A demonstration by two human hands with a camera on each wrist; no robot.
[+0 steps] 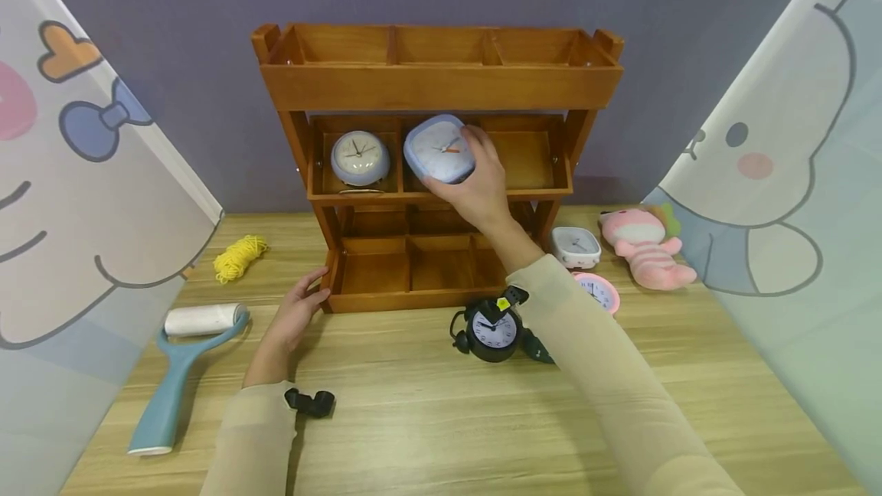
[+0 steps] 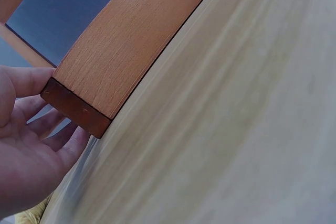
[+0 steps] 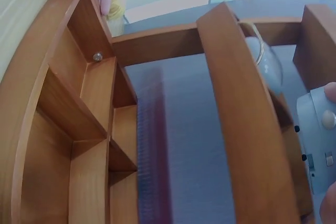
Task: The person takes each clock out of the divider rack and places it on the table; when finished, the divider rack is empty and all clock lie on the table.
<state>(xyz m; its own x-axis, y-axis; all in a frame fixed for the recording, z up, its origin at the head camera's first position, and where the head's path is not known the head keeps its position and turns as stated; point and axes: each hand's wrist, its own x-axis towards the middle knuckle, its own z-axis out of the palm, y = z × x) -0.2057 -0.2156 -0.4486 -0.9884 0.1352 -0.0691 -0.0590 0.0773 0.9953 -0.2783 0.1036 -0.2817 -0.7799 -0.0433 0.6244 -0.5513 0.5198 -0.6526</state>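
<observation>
My right hand [image 1: 478,182] grips a light blue, rounded-square alarm clock [image 1: 437,150] at the middle compartment of the wooden shelf's [image 1: 441,88] centre tier. In the right wrist view the back of that clock [image 3: 317,135] shows, with fingertips at its edges. A round blue-rimmed clock [image 1: 360,158] stands in the compartment to its left. My left hand [image 1: 292,316] touches the left end of the bottom tier. The left wrist view has its thumb at the corner of the wooden front board [image 2: 126,40] and the fingers along the end.
A black twin-bell alarm clock [image 1: 494,331], pink clock [image 1: 598,292], white clock [image 1: 575,246] and plush toy [image 1: 648,247] lie right of the shelf on the table [image 1: 386,419]. A dark green object [image 1: 536,347] is partly hidden. Yellow cord [image 1: 239,257] and a lint roller [image 1: 175,373] lie left.
</observation>
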